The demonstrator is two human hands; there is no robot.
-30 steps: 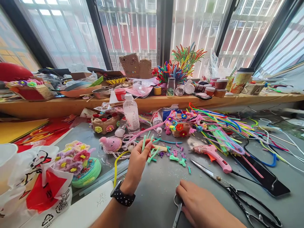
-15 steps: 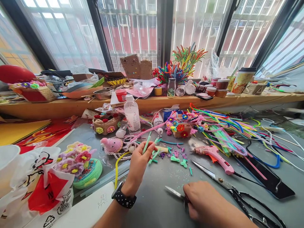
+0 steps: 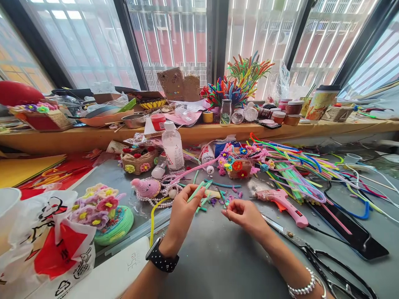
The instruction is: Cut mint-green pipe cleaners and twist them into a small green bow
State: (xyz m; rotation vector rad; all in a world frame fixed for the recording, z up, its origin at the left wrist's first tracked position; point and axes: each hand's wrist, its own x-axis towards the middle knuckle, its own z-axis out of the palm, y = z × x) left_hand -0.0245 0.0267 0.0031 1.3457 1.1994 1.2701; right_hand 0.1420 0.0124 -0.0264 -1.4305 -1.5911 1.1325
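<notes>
At the near edge, a silver bead bracelet (image 3: 307,284) circles my right wrist and a watch with a dotted black strap (image 3: 163,257) my left. A white box (image 3: 118,270) lies beside my left forearm; a printed plastic bag (image 3: 59,245) stands left of it. Large black-handled scissors (image 3: 289,236) lie to the right, their blade tip hidden behind my right forearm and hand.

My left hand (image 3: 186,203) is closed, pinching pale green chenille stems (image 3: 197,192) between thumb and fingers above the gray table (image 3: 212,265). My right hand (image 3: 246,216) grips small scissors (image 3: 222,198), blades directed away from me, near the stems; I cannot tell whether the blades are apart.

Purple and green clippings (image 3: 213,202) lie just beyond both hands. A pink glue gun (image 3: 283,201) rests to the right; a pink crocheted figure (image 3: 146,188) sits among bead strands to the left. Farther back stand a clear plastic bottle (image 3: 173,151) and a flower-trimmed woven basket (image 3: 139,161), with loose chenille stems (image 3: 289,178) heaped at right. Beyond, jars and a lidded paper cup (image 3: 322,104) crowd the windowsill (image 3: 199,136).
</notes>
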